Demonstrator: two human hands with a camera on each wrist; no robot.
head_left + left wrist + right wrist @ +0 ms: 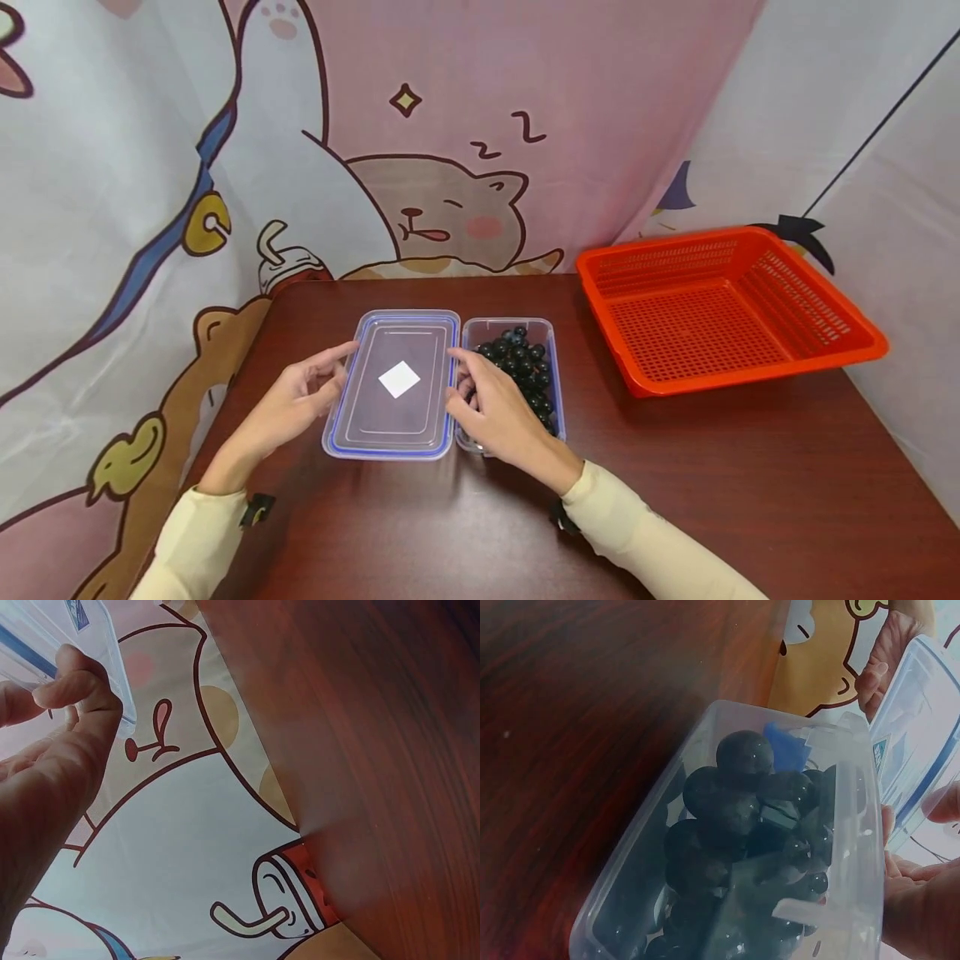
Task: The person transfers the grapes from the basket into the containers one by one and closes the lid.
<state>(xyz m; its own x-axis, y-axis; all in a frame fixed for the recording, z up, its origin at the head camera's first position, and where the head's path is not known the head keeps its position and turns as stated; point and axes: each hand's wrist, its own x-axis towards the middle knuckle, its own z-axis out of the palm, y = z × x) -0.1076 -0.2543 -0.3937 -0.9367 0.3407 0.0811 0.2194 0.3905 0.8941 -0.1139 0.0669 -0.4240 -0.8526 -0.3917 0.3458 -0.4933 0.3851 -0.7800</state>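
Observation:
A clear plastic lid [397, 417] with a blue seal and a white square sticker is held above the table. My left hand [288, 404] grips its left edge; in the left wrist view the fingers [82, 686] curl at the lid's edge. At the opposite long side, my right hand [502, 412] pinches the lid's edge between thumb and fingers. Directly right of the lid stands a clear plastic container [556, 367] holding dark grapes [521, 354]. The right hand and wrist overlap part of this container in the head view.
An orange-red perforated basket [637, 379] sits at the back right of the dark brown wooden table [675, 483]. Cloth with cartoon prints [442, 208] hangs behind the table and along both sides.

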